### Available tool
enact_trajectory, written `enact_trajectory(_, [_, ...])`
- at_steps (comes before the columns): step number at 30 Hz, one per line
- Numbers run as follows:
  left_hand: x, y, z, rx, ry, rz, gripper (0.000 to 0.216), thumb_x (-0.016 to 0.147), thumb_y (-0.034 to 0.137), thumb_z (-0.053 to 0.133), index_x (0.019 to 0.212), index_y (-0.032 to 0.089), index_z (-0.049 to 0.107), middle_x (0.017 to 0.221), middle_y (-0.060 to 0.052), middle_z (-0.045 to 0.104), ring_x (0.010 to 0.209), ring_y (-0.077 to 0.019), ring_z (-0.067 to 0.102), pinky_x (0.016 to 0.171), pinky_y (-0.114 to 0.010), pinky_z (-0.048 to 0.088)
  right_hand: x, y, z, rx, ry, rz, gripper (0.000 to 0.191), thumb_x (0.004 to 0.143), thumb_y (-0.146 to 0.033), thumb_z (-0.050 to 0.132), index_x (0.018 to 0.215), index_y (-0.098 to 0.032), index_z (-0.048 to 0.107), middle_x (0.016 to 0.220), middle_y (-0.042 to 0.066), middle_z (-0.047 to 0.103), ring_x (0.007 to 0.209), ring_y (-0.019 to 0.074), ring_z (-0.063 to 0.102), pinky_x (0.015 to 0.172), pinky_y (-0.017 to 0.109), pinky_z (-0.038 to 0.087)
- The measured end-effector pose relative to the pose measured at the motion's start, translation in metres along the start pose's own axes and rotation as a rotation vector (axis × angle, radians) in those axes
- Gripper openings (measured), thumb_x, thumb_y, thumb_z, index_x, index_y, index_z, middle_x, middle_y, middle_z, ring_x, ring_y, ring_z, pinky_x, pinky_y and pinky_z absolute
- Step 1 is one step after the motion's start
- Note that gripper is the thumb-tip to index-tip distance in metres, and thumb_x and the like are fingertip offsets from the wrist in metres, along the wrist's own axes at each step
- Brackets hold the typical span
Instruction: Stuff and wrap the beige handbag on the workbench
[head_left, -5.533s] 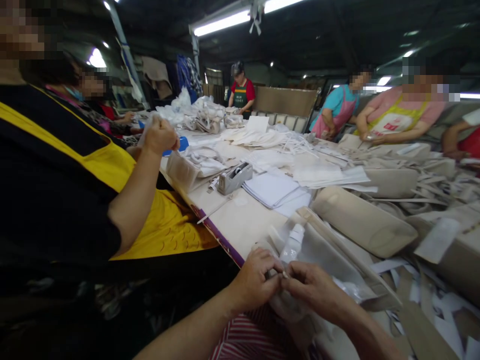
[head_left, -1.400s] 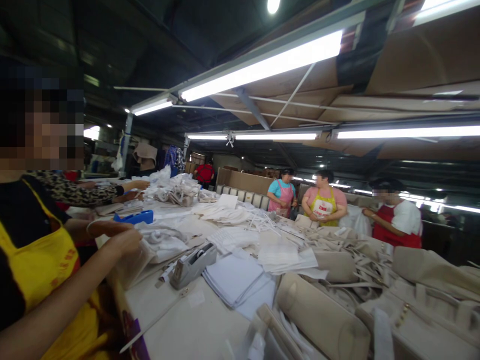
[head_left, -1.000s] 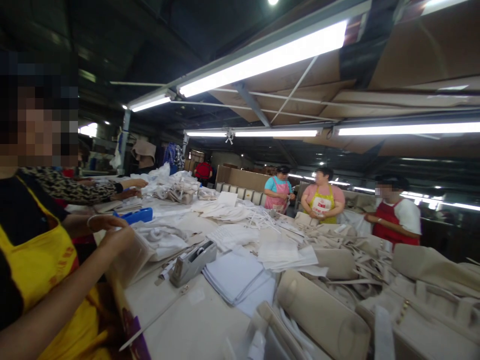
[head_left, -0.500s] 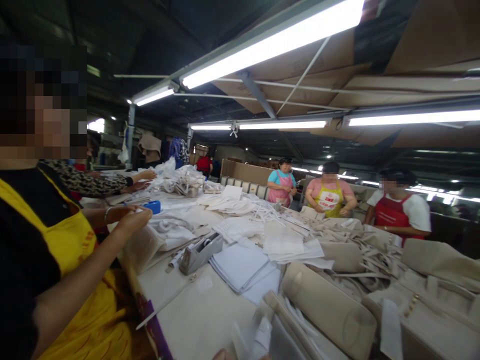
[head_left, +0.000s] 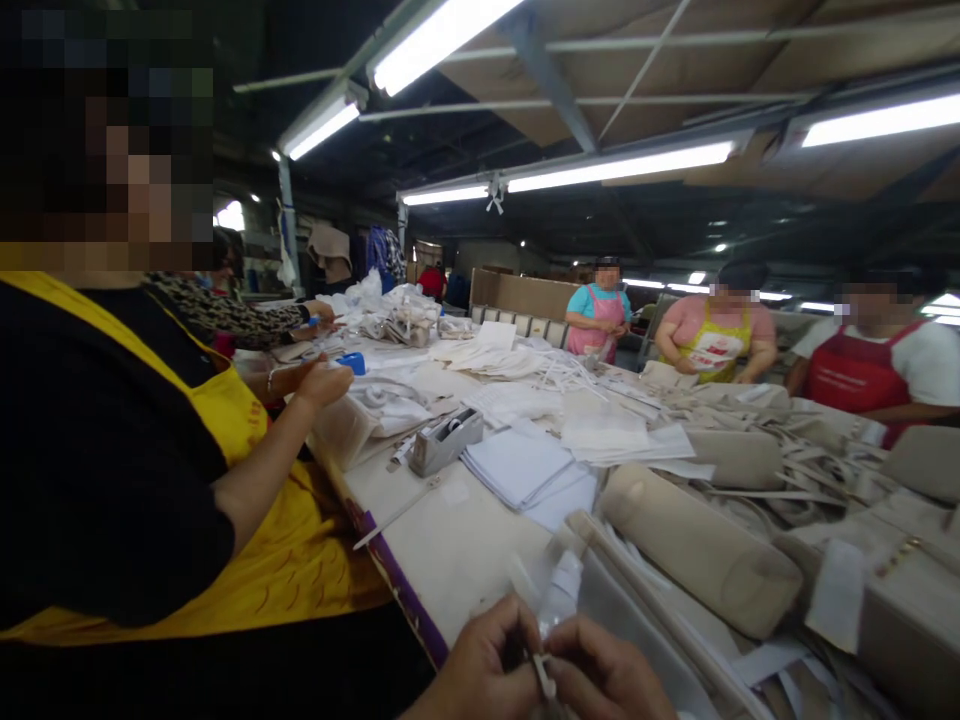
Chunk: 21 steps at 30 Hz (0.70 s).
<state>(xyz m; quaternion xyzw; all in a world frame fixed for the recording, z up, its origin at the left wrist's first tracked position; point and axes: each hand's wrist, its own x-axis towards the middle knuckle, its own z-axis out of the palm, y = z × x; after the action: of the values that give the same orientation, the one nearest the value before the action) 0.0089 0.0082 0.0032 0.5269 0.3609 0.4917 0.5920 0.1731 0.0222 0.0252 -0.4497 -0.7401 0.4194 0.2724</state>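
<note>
At the bottom edge, my left hand and my right hand meet with fingertips pinched together. Between them is a narrow pale strip, perhaps a strap end; its lower part drops out of view. Just beyond my fingers lies crumpled clear plastic with a white piece. To the right of my hands is a grey-beige bag piece with a pale edge, and past it a rounded beige bag.
A co-worker in a yellow apron stands close on my left, hands around something white beside a blue object. A grey tape dispenser, white sheets and heaped beige bags cover the worktable. Several people work across it.
The view has tipped down and swung left, so both my hands now show with the pale strip. Earlier, only fingertips showed at the bottom edge. The neighbouring co-worker's hands stay near the blue object.
</note>
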Motion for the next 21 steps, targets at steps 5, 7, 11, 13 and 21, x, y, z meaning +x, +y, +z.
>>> enact_trajectory(5, [-0.006, 0.006, 0.001, 0.07, -0.018, -0.002, 0.029, 0.07, 0.036, 0.069, 0.075, 0.016, 0.05, 0.063, 0.004, 0.046, 0.057, -0.0069, 0.036, 0.053, -0.019, 0.029, -0.01, -0.02, 0.001, -0.069, 0.056, 0.035, 0.023, 0.083, -0.038, 0.047, 0.075, -0.019, 0.058, 0.071, -0.001, 0.06, 0.07, 0.0137, 0.052, 0.065, 0.024, 0.039])
enact_trajectory(7, [-0.004, 0.0, -0.003, 0.049, -0.046, 0.016, 0.028, 0.071, 0.036, 0.069, 0.077, 0.016, 0.051, 0.065, 0.003, 0.047, 0.057, -0.0072, 0.038, 0.054, -0.019, 0.031, -0.011, -0.022, 0.005, -0.06, 0.095, 0.073, 0.023, 0.083, -0.037, 0.045, 0.073, -0.02, 0.056, 0.068, -0.002, 0.057, 0.066, 0.013, 0.05, 0.062, 0.024, 0.038])
enact_trajectory(11, [-0.002, -0.008, -0.013, 0.057, -0.061, 0.117, 0.023, 0.072, 0.031, 0.07, 0.074, 0.016, 0.053, 0.073, 0.0, 0.052, 0.067, -0.0099, 0.047, 0.063, -0.021, 0.037, -0.011, -0.019, 0.012, -0.034, 0.159, 0.135, 0.023, 0.082, -0.038, 0.044, 0.07, -0.02, 0.053, 0.062, -0.003, 0.053, 0.062, 0.0124, 0.048, 0.058, 0.024, 0.037])
enact_trajectory(13, [-0.001, -0.007, -0.018, 0.124, -0.099, 0.197, 0.02, 0.075, 0.029, 0.068, 0.074, 0.015, 0.054, 0.078, -0.002, 0.055, 0.073, -0.0118, 0.051, 0.067, -0.022, 0.039, -0.01, -0.017, 0.013, -0.024, 0.179, 0.152, 0.023, 0.081, -0.038, 0.045, 0.07, -0.02, 0.053, 0.061, -0.003, 0.053, 0.06, 0.0123, 0.048, 0.057, 0.024, 0.037])
enact_trajectory(21, [0.003, 0.016, -0.022, 0.102, -0.239, 0.115, 0.031, 0.072, 0.038, 0.068, 0.088, 0.016, 0.054, 0.083, -0.002, 0.054, 0.075, -0.0117, 0.048, 0.068, -0.022, 0.037, -0.005, -0.024, 0.003, -0.081, 0.203, 0.122, 0.024, 0.081, -0.041, 0.048, 0.074, -0.02, 0.057, 0.06, -0.004, 0.052, 0.056, 0.0113, 0.047, 0.055, 0.023, 0.037])
